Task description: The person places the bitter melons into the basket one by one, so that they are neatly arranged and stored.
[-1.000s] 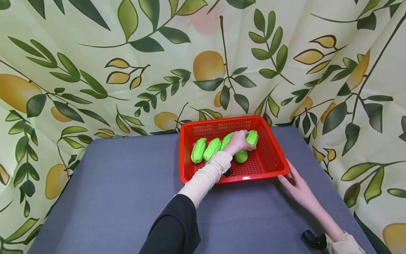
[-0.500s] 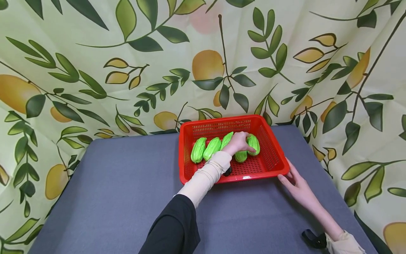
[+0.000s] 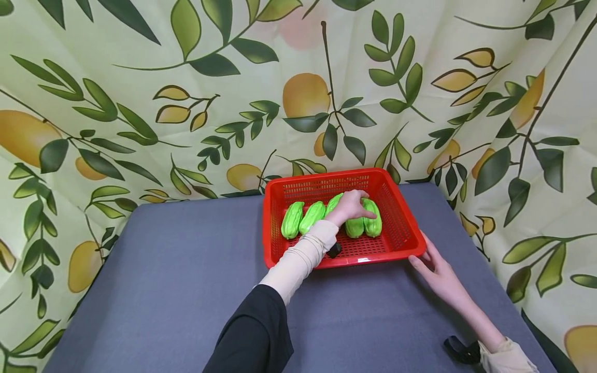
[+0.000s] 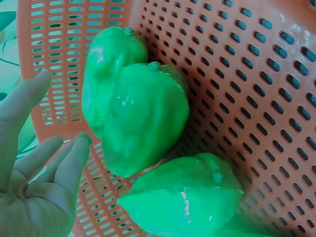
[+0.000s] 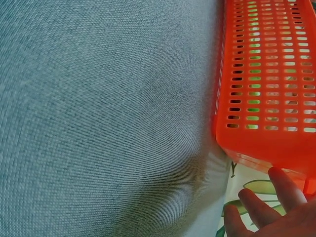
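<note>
In the head view, several bright green, ridged fruits [image 3: 292, 220] lie in a row inside a red perforated plastic basket [image 3: 275, 246]. My left hand [image 3: 349, 205] reaches over the row, hiding parts of the middle ones and overlapping the rightmost fruit [image 3: 372, 220]. The left wrist view has the left hand [image 4: 42, 182] with thumb and fingers spread, apart from the three fruits [image 4: 145, 118] there, each with a small stem nub. At the basket's front right corner, the fingertips of my right hand [image 3: 437, 277] touch its outside; the right wrist view finds those fingers extended.
The basket stands at the back of a table with a grey-blue cloth [image 3: 186, 269]. Behind and to the right hangs a curtain [image 3: 261, 31] printed with leaves and fruit. A black strap [image 3: 462, 352] is at the right wrist.
The rightmost fruit has come down towards me in the basket, beside its neighbour, and my left hand has let go of it. The right hand stays at the corner.
</note>
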`<state>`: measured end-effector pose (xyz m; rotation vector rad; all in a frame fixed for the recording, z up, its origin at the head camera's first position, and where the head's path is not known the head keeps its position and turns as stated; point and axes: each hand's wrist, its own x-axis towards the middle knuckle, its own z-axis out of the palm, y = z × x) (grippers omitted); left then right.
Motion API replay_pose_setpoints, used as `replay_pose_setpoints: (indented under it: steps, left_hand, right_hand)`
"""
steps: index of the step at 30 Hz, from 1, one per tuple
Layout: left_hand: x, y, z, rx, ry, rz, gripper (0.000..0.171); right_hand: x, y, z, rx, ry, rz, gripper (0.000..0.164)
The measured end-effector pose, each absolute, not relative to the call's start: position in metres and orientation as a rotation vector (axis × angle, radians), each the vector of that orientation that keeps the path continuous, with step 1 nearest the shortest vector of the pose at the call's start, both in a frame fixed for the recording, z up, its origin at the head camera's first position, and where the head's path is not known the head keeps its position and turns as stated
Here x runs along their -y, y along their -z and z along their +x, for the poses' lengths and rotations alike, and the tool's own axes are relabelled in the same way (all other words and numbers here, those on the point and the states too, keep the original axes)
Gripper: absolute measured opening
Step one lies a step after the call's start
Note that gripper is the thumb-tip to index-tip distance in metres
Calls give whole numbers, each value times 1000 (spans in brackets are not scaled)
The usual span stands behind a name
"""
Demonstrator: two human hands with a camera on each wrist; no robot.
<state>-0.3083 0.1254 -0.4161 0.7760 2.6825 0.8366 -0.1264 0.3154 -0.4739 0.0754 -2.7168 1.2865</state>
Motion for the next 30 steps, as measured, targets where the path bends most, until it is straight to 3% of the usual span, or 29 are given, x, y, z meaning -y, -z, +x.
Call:
replay_pose_setpoints:
  steps: [30]
  left_hand:
    - [-70, 381, -306, -2375, -1374, 722, 59]
  right_hand:
    - [-316, 474, -126, 2681, -1324, 154, 73]
